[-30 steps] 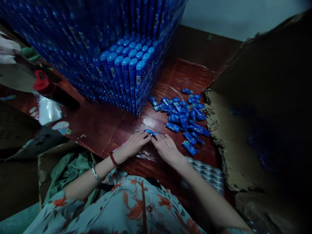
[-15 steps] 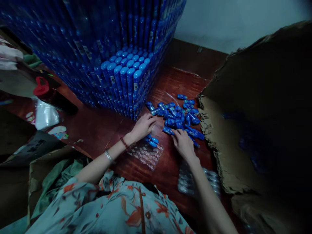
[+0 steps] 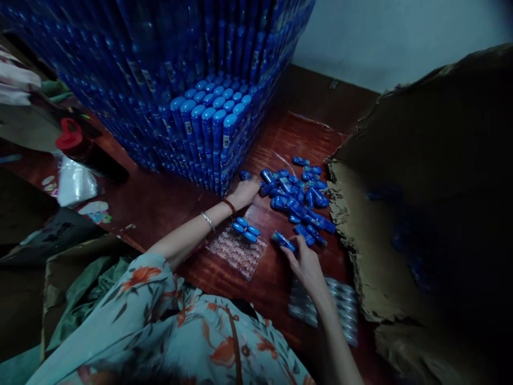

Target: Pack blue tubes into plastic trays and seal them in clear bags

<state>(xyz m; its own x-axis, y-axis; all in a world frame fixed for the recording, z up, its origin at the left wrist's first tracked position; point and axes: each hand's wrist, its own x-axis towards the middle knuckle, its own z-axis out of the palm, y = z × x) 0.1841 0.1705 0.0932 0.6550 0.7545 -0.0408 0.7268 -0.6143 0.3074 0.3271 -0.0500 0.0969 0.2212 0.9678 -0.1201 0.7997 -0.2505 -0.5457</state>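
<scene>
My left hand (image 3: 245, 193) reaches to the left edge of a loose pile of small blue film-wrapped bottles (image 3: 294, 195). Its fingers close on a small bottle there, mostly hidden by the hand. Held between the thumb and fingers of my right hand (image 3: 303, 261) is another small blue bottle (image 3: 284, 241), tilted just above the table in front of the pile. Between my arms lies a clear plastic tray (image 3: 236, 254) with rows of dimpled pockets. Several blue bottles (image 3: 245, 230) stand upright at its far end, light blue ends up.
A tall stack of blue bottles (image 3: 200, 133) rises behind my left hand. Torn cardboard (image 3: 348, 214) borders the right side. Another clear tray (image 3: 342, 307) lies under my right forearm. A red-lidded drink bottle (image 3: 90, 152) and clear plastic bags (image 3: 76, 184) are at left.
My left hand has moved from beside the tray out to the pile's left edge. My right hand has drawn a bottle out of the pile toward me.
</scene>
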